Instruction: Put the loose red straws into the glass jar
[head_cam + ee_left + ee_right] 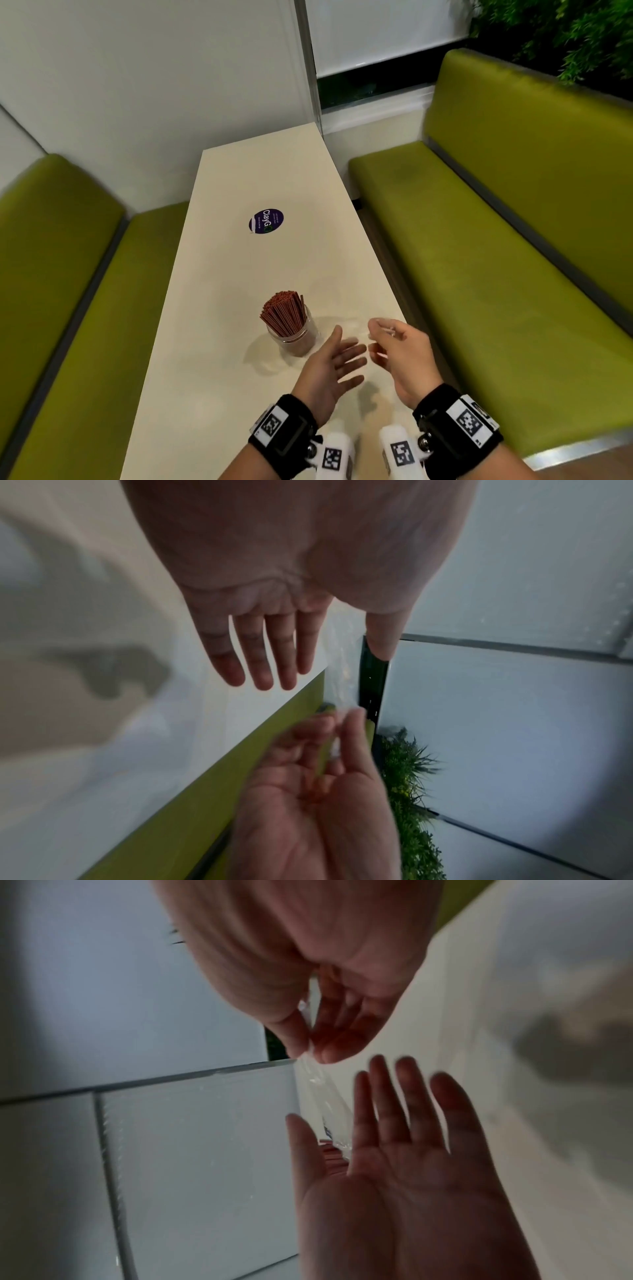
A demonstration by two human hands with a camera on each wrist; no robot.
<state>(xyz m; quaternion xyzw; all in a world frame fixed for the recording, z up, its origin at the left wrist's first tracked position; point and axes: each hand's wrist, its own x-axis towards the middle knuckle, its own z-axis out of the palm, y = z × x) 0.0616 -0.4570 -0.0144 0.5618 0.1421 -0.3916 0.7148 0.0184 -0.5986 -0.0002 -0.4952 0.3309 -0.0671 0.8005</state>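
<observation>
Our two bare hands hover over the table beside the jar of straws.

Our left hand (330,368) is flat, palm up, fingers (260,653) straight and slightly spread; our right hand (399,353) curls, thumb and fingertips (329,1047) pinching a thin, crinkled strip of clear plastic film (325,1096) that hangs between the two hands. Just beyond our left fingertips stands the small round clear glass jar (298,337), packed with a tight bundle of slim red straws (284,313) fanning above its rim. It rests on the long, smooth cream table (239,274), which bears a round purple sticker (266,221) farther off. Padded olive-green benches (496,240) flank the table; pale wall panels and leafy greenery (575,37) lie behind.
</observation>
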